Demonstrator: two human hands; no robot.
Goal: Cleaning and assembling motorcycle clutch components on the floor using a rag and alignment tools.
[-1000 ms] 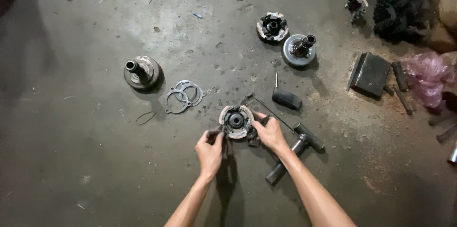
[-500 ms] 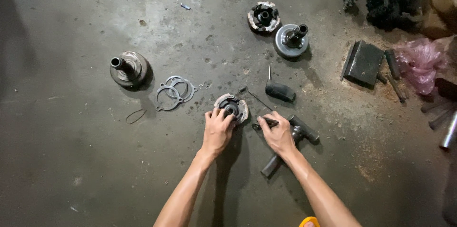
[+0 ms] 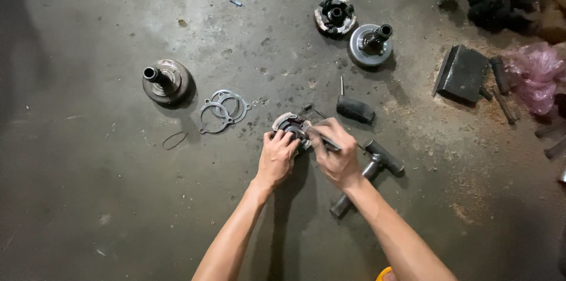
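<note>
A round metal clutch-like part (image 3: 285,122) lies on the stained concrete floor in the middle of the view. My left hand (image 3: 277,160) grips its near edge with curled fingers. My right hand (image 3: 337,158) is closed around a thin dark tool (image 3: 330,144), whose tip points at the middle of the part. Both hands hide most of the part, so only its far left rim shows.
A T-handle wrench (image 3: 377,166) lies just right of my right hand, with a black-handled screwdriver (image 3: 354,109) beyond it. Thin ring plates (image 3: 224,107) and a shafted pulley (image 3: 167,81) sit left. More round parts (image 3: 335,15) (image 3: 371,42), a dark block (image 3: 463,72) and a pink bag (image 3: 533,75) lie far right.
A second ago both hands held the part. My right hand then reached right towards the wrench and has come back to the part holding a thin tool. My left hand stayed on it.
</note>
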